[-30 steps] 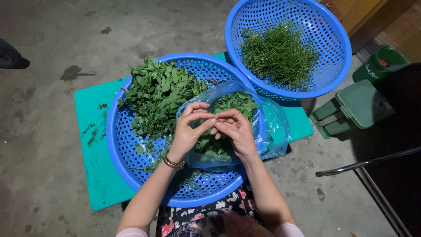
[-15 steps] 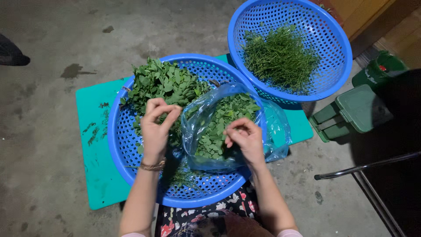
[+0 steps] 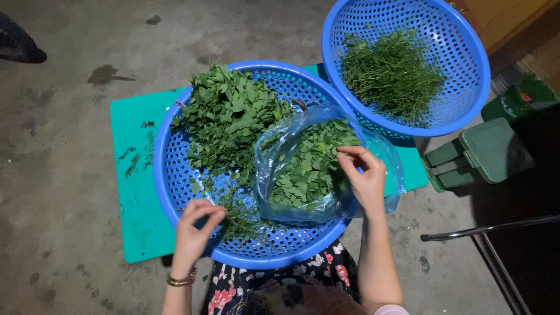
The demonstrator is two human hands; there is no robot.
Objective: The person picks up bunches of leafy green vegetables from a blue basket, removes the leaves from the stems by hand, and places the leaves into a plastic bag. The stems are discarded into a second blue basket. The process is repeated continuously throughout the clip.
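Head camera looks down: at seven o'clock our left hand (image 3: 195, 230) pinches a bare stem (image 3: 236, 217) in closed fingers over the near blue basket (image 3: 175, 175); at three o'clock our right hand (image 3: 364, 175), fingers closed, pinches leaves inside the clear bag (image 3: 309, 169); at one o'clock sits a second basket (image 3: 466, 58) of stripped stems.

The far blue basket (image 3: 472, 70) is running off the top edge. A dark shoe (image 3: 20, 46) is being cut off at left. The plastic bag (image 3: 274, 157) is hiding the near basket's (image 3: 169, 175) floor.
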